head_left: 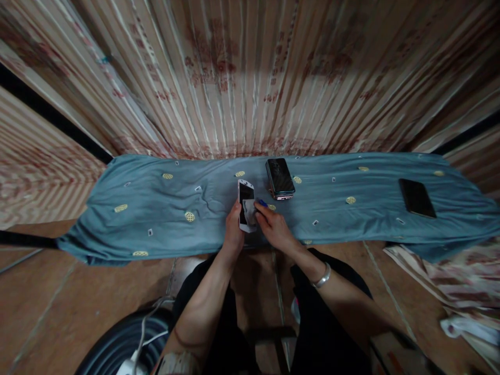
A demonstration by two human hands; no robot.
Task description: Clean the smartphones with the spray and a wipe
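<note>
A white smartphone (245, 191) with a dark screen is tilted up in my left hand (233, 226), which is closed around its lower left side. My right hand (274, 225) presses a small greyish-white cloth (250, 212) against the lower part of the screen, its fingers bent over the cloth's right edge. Just past those fingers a small blue object (263, 202) shows; its kind cannot be made out. Beyond my right hand lies a stack of dark phones (281, 176), the top one face up.
A blue-green cloth with yellow patterns covers the long narrow table (211, 229). A black flat device (417, 198) lies at the right. Patterned curtains (242, 78) hang behind. Below left, a black ribbed round object (117, 338) sits with a white cable (142, 333).
</note>
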